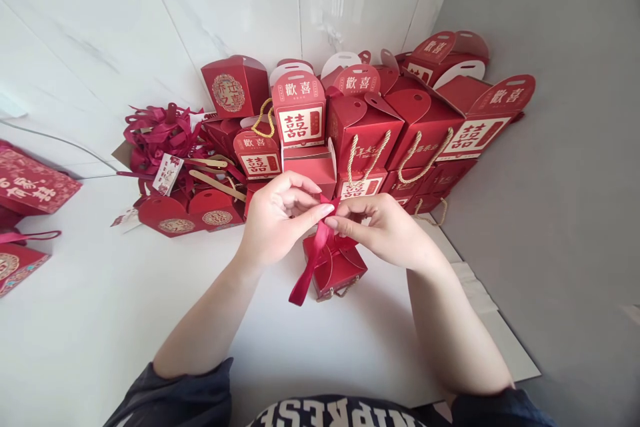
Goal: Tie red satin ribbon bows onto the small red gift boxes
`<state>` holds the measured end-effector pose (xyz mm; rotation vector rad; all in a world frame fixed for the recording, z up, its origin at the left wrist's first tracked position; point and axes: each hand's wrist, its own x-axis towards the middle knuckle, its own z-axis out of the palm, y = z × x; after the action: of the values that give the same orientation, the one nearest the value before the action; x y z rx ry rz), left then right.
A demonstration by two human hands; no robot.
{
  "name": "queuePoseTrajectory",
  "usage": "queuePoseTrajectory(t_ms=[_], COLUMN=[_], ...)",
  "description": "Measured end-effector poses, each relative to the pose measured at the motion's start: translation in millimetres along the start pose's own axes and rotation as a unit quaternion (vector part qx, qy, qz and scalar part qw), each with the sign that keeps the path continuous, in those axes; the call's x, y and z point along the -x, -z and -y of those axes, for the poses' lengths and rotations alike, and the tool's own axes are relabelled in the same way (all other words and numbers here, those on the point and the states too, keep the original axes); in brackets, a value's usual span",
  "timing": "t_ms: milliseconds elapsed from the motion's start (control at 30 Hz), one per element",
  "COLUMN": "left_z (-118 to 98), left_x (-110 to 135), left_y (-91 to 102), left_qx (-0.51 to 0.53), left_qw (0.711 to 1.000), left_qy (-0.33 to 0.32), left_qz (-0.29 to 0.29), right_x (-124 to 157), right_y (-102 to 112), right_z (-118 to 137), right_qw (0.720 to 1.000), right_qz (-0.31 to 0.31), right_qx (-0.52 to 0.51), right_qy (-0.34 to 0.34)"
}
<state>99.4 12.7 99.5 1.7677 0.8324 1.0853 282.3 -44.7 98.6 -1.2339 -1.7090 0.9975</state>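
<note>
Above a small red gift box (pixel 345 267), my left hand (pixel 280 217) and my right hand (pixel 383 227) meet over a dark pink ribbon (pixel 316 257). The left thumb and fingers pinch the ribbon near its top. From the other side my right fingertips close on it too, their tips partly hidden. One end of the ribbon hangs down in front of the box, ending in a fold at lower left. The box sits on the white surface, its lid flaps folded together, with a gold cord at its near side.
Stacked red gift boxes (pixel 367 120) with gold cord handles line the back against the marbled wall (pixel 240 0). A heap of pink ribbons (pixel 163 133) lies at left beside a white tag (pixel 167 175). Larger red boxes (pixel 35 180) stand far left. A grey wall (pixel 560 147) bounds the right.
</note>
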Motion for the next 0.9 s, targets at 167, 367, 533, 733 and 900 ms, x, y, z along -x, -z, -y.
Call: queuePoseTrajectory(t_ms=[167, 367, 533, 733, 900], left_z=[-0.4, 20.3, 54.8, 79.8, 102.1], left_x=[-2.7, -8.9, -9.0, 1.8, 12.7], left_y=[4.2, 10.0, 4.9, -5.7, -13.5], left_qx=[0.117, 0.23, 0.214, 0.035, 0.058], left_qw=[0.989, 0.944, 0.907, 0.925, 0.941], left_qy=[0.055, 0.035, -0.022, -0.036, -0.02], left_qz=[0.069, 0.234, 0.362, 0.377, 0.332], right_x=[-0.6, 9.6, 16.9, 15.5, 16.5], right_y=[-3.0, 4.5, 20.6, 28.3, 30.2], right_z=[-0.6, 10.4, 30.5, 46.4, 47.8], right_qw=[1.0, 0.993, 0.968, 0.951, 0.935], right_qz=[-0.011, -0.102, -0.22, -0.251, -0.278], right_qx=[-0.005, -0.008, 0.027, 0.114, 0.159], right_qy=[-0.002, 0.059, 0.117, 0.139, 0.155])
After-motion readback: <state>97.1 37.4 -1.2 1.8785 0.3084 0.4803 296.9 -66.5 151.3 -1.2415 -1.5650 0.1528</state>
